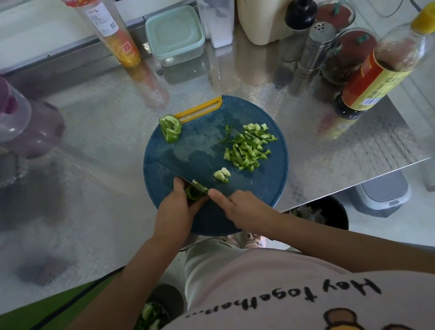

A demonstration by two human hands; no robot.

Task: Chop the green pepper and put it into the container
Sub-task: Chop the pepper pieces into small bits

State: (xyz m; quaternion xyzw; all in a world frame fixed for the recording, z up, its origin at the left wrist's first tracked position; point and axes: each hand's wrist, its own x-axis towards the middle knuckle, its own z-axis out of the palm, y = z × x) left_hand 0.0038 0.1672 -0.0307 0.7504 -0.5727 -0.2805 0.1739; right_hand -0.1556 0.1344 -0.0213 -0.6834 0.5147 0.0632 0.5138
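At the near edge of the round blue cutting board, a green pepper piece is pinned down by the left hand, whose fingers are curled over it so that only its right end shows past them. The knife is gripped by the right hand, the forefinger laid straight along the back of the blade; the handle is hidden in the palm. The blade is set just beside the left fingertips, across the exposed end of the piece. A few cut bits are seen a little beyond, and a pile of strips is spread over the right half of the board. An uncut pepper chunk is stood at the far left rim. Farther back on the metal worktop, a lidded container is placed, well apart from the board.
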